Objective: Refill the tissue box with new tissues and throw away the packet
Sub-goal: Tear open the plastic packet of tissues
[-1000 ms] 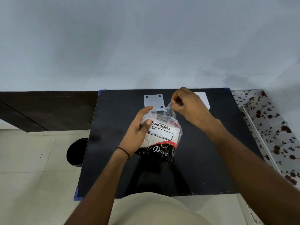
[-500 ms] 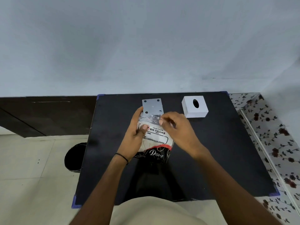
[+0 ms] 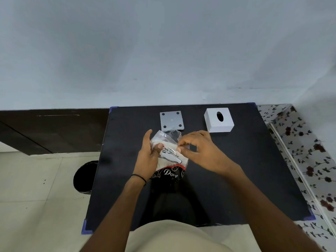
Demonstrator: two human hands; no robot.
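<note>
A clear plastic tissue packet (image 3: 170, 157) with white tissues inside and a black and red printed bottom stands upright on the black table (image 3: 236, 170). My left hand (image 3: 148, 157) grips its left side, thumb across the label. My right hand (image 3: 198, 151) pinches the packet's plastic at its upper right edge. The white tissue box (image 3: 218, 120) with an oval slot in its top sits at the table's far right. Its flat grey base plate (image 3: 171, 120) with four dark dots lies apart from it, just behind the packet.
A black round bin (image 3: 85, 177) stands on the tiled floor left of the table. A dark wooden cabinet (image 3: 51, 130) runs along the wall at the left. A floral-patterned surface (image 3: 309, 151) borders the table on the right.
My right hand has come down from pulling the packet's top flap high up and now pinches lower, at the packet's upper right. The camera view has shifted, and the tissue box now shows.
</note>
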